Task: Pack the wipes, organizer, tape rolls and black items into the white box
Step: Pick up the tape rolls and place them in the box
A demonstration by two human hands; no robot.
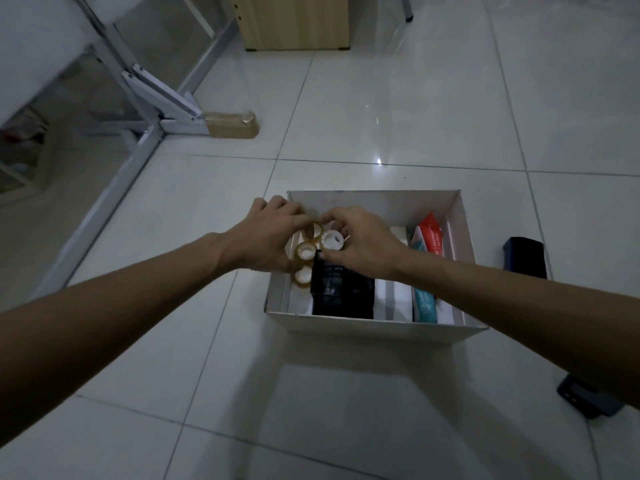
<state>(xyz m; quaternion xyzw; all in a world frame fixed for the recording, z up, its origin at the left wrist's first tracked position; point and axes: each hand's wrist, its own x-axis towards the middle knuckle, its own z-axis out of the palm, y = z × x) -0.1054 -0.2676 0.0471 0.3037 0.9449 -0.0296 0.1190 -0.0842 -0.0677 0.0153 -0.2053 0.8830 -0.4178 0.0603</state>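
Observation:
The white box [381, 329] stands on the tiled floor. Inside it a black mesh organizer [341, 289] sits at the left, with white packs beside it and teal and red wipes packs [429, 237] at the right. Over the box's left side my left hand [266, 240] is closed around several clear tape rolls [304, 252]. My right hand [363, 244] pinches a white-cored tape roll [331, 240] right next to them. Outside the box, a black item [524, 258] lies to its right and a second dark item [588, 398] lies nearer to me.
A white metal frame [162, 102] runs along the left, its foot wrapped in brown tape [232, 124]. A wooden cabinet [294, 22] stands at the back. Tiled floor surrounds the box.

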